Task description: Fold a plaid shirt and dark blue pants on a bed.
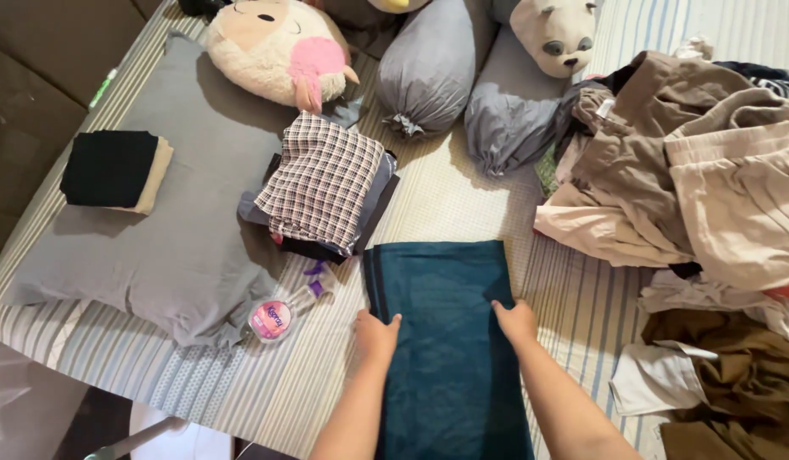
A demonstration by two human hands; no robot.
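here, at the far left, a folded stack of black and cream cloth (pixel 113 170) is seen resting on a grey pillow (pixel 173 247) that covers the left part of the striped bed (pixel 463 196). behind the pillow a cream plush toy with a pink snout (pixel 279 47) is laid. just right of the pillow's middle, a folded checked garment (pixel 322 179) is piled on top of darker folded clothes. near the pillow's lower corner a small clear bottle (pixel 284 311) is found lying on its side, marked by a round pink label and purple trim; its print is too small to be made out.

in the centre a dark teal cloth (pixel 446 341) is spread flat on the bed, running lengthwise toward the near edge. the left hand (pixel 376 335) is pressed on its left edge and the right hand (pixel 515 322) on its right side, both laid flat with fingers extended, nothing being clasped.

behind the cloth two grey bolsters (pixel 463 85) and a pale panda plush (pixel 555 34) are set. to the right, well clear of the hands, a loose heap of beige and brown clothes (pixel 701 179) is piled, with more brown and white garments (pixel 718 375) below it.
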